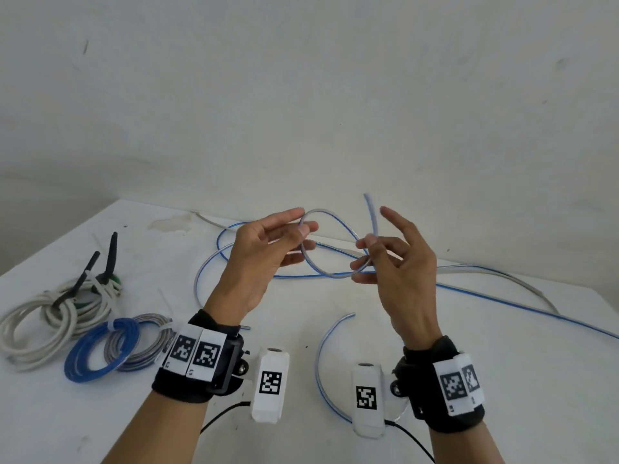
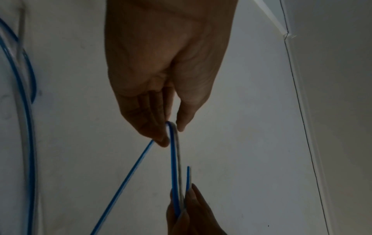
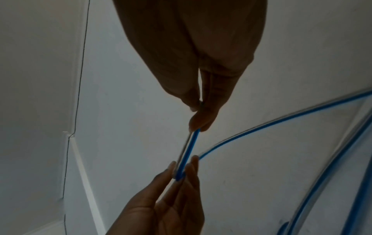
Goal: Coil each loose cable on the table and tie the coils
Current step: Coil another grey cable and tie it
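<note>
A long cable (image 1: 335,274), clear with a blue stripe, is held up above the white table (image 1: 50,416) in one small loop. My left hand (image 1: 296,234) pinches the loop's left side between thumb and fingers. My right hand (image 1: 366,244) pinches the spot where the loop crosses itself, its other fingers spread; the free end (image 1: 370,209) sticks up beside it. In the left wrist view the left hand (image 2: 171,132) grips the loop's bend (image 2: 174,143). In the right wrist view the right hand (image 3: 198,125) nips the doubled cable (image 3: 189,147). The rest of the cable trails loose over the table.
At the left lie a tied white cable coil (image 1: 43,316), a tied blue coil (image 1: 97,349) and a grey coil (image 1: 147,339), with two black clips (image 1: 107,262) behind. A curved stretch of striped cable (image 1: 323,353) lies between my wrists. A wall rises behind the table.
</note>
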Demonstrator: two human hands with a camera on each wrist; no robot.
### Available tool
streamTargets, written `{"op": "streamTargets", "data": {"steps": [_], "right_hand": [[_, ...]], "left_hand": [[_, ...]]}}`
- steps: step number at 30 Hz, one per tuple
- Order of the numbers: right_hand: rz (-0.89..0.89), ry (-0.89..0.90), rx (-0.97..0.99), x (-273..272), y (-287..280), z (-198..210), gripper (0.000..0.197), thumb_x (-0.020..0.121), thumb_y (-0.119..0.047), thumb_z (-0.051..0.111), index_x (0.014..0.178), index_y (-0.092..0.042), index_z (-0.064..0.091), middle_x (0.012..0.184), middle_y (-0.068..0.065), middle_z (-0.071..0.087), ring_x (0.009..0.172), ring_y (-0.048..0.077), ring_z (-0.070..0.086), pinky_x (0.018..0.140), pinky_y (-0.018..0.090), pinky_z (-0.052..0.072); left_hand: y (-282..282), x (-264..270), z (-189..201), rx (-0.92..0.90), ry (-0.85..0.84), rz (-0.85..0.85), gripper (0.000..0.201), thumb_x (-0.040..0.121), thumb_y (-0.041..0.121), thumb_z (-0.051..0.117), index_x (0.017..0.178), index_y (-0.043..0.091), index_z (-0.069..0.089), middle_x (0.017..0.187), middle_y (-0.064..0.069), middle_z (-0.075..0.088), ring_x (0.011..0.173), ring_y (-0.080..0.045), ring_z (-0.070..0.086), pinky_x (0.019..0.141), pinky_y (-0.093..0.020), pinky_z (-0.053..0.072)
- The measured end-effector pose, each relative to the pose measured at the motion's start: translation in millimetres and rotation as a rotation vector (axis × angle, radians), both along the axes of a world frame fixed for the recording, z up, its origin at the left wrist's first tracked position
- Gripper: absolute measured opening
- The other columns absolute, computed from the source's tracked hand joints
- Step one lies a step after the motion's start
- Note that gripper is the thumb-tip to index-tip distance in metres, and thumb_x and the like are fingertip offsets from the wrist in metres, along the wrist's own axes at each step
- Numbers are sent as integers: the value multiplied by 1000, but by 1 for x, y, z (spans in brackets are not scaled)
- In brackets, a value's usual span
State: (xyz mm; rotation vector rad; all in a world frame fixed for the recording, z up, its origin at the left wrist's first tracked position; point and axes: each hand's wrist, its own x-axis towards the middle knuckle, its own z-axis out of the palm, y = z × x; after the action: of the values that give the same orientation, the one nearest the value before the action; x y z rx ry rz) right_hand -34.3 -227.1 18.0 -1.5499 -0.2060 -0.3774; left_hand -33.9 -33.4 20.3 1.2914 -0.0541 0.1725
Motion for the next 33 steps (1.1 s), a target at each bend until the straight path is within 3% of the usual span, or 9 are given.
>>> {"op": "streamTargets", "data": {"steps": [5, 10, 13, 17, 20, 23, 28, 33], "right_hand": [[-60, -43, 97, -2, 1, 1, 32, 102, -11, 59, 134, -16, 57, 91, 19, 67, 70, 30, 73, 60, 33, 62], [-11, -32, 10, -3, 4, 1, 23, 103, -13, 59, 125, -18, 62, 92, 16, 69, 70, 28, 74, 58, 36, 62], [-5, -27, -39, -2, 3, 1, 20, 101, -14, 62, 120, -20, 62, 89, 10, 74, 73, 27, 74, 59, 37, 62], [36, -44, -106, -3, 6, -1, 16, 101, -16, 63, 116, -20, 61, 85, 7, 76, 76, 25, 75, 62, 36, 63], [39, -73, -115, -5, 9, -1, 16, 101, -12, 61, 113, -21, 64, 86, 8, 75, 78, 25, 74, 61, 35, 63], [20, -100, -128, -3, 9, -2, 16, 101, -8, 60, 109, -19, 69, 88, 7, 71, 82, 24, 70, 61, 35, 63], [25, -115, -236, 1, 7, -9, 22, 101, -3, 56, 103, -18, 71, 94, 2, 67, 83, 19, 66, 63, 34, 63], [-21, -208, -388, 4, 6, -12, 24, 100, -2, 56, 103, -19, 74, 94, -3, 68, 86, 15, 65, 66, 33, 61]], "left_hand": [[-1, 0, -3, -27, 100, -91, 51, 96, 13, 66, 141, 2, 43, 105, -9, 78, 83, -19, 74, 71, -27, 60], [-2, 1, -4, -133, 86, -71, 32, 97, 5, 62, 128, -1, 58, 106, -13, 77, 85, -22, 75, 76, -29, 61], [-2, 2, -3, -138, 42, -24, 23, 99, 6, 60, 121, 4, 66, 107, -13, 77, 83, -20, 74, 76, -28, 60], [-4, 1, -3, -56, -24, 6, 27, 103, 11, 54, 127, 12, 67, 95, -8, 75, 76, -21, 68, 81, -37, 62], [-7, -1, -3, 48, -47, -44, 34, 104, 10, 54, 136, 13, 62, 83, -3, 63, 69, -14, 62, 87, -40, 61], [-8, -2, -2, 95, -50, -43, 35, 101, 11, 58, 135, 16, 63, 83, -7, 57, 74, -17, 70, 88, -33, 60], [-8, -1, -2, -33, -82, 67, 22, 93, 1, 67, 114, 5, 73, 83, -5, 71, 75, -16, 67, 75, -30, 61], [-5, -3, -3, 73, -85, -59, 26, 94, 4, 66, 119, 3, 71, 105, -11, 77, 97, -26, 74, 77, -33, 61]]}}
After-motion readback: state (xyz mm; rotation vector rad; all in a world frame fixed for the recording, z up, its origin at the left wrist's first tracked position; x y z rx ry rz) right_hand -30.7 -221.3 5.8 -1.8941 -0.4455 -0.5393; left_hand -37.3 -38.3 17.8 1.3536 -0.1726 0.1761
